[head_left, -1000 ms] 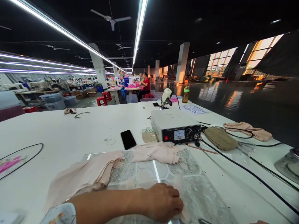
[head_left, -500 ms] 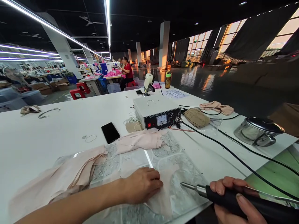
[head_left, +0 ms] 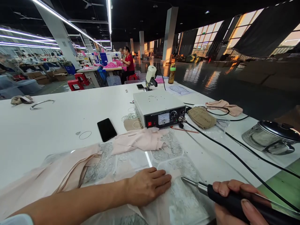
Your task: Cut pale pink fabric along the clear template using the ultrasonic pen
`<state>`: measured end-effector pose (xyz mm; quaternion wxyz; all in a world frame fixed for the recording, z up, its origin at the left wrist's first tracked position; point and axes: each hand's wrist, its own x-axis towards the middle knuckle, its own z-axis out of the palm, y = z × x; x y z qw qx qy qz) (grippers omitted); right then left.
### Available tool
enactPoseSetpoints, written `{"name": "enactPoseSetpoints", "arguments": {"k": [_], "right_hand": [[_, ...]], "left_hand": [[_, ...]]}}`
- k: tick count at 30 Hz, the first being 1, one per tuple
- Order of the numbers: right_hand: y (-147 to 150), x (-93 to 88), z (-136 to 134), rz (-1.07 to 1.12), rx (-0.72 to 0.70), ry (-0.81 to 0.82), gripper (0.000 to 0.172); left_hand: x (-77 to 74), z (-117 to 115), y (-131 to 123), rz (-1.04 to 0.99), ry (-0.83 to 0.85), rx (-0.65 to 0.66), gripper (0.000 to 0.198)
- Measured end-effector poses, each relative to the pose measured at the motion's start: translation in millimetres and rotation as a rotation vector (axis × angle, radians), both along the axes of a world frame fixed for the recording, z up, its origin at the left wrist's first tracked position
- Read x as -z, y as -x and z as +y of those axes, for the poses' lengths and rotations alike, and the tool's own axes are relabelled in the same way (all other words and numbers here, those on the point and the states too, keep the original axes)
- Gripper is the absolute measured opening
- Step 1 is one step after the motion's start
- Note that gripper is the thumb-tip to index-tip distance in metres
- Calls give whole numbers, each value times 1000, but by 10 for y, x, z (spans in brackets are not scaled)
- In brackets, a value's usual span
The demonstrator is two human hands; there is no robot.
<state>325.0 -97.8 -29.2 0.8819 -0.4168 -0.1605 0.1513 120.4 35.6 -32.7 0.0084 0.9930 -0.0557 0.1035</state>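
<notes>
My left hand (head_left: 150, 186) lies palm down, fingers stretched, on thin pale pink fabric (head_left: 161, 206) spread over a clear, scratched template board (head_left: 185, 200). My right hand (head_left: 239, 200) is wrapped around the black handle of an ultrasonic cutter (head_left: 203, 188), a pen-like tool with a pointed metal tip. That tip is just right of my left fingertips, close to the fabric's edge; whether it touches the board I cannot tell. A pile of pink fabric pieces (head_left: 63, 170) lies left of the board, and another folded stack (head_left: 139, 140) rests on its far edge.
Behind the board stands a control box (head_left: 159, 109) with a dial; a black cable (head_left: 225, 150) runs from it to the right. Around it are a phone (head_left: 107, 129), rubber bands (head_left: 131, 116), a brown cloth bundle (head_left: 202, 117) and a lidded glass pot (head_left: 270, 137). A person (head_left: 128, 64) sits farther back.
My left hand has slid slightly right and flattened, its fingers now straighter on the fabric. The cutter's tip has stayed nearly in place. The view has shifted a little.
</notes>
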Motion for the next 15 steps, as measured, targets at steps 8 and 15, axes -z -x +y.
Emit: {"name": "enactPoseSetpoints", "arguments": {"k": [8,15], "right_hand": [[-6,-15,26,-13,48,64,18],[-21,30,14,-8,48,48,20]], "left_hand": [[50,-39,14,-33,1,-13,39],[14,-38,1,-58,22,-7,33]]}}
